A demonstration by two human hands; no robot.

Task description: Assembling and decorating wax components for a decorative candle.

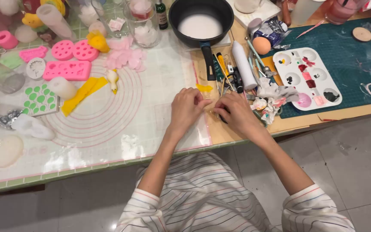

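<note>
Surface: craft table [108, 165] seen from above, covered by a clear silicone mat [108, 116] printed with pink concentric circles; grey tiled floor below.
Far left: pale round wax disc [4, 150] lying flat near the table's front edge.
Moulds: pink silicone moulds [67, 70], one rectangular with small shaped cavities, two round with holes, soft and matte.
Yellow strips: flat yellow wax sheets [79, 94] lying diagonally on the mat.
Jar: clear glass jar [144, 25] at the back, holding pale pink pieces.
Pan: black saucepan [200, 19] holding opaque white liquid or wax, smooth on top; its handle points toward the person.
Left hand [186, 107]: fingers curled, fingertips meeting the right hand's at the mat's right edge.
Held item: small thin stick [213, 107] pinched between both hands' fingertips, mostly hidden; its long axis cannot be told for sure.
Right hand [237, 114]: closed in a pinch, touching the left hand, just beside crumpled stained tissue [271, 99].
Tools: white cylinder [243, 64] and pens lying lengthwise, pointing away from the person.
Palette: white plastic paint palette [308, 77] on a dark green cutting mat [357, 56], its round wells holding dabs of red, pink, black and yellow.
</note>
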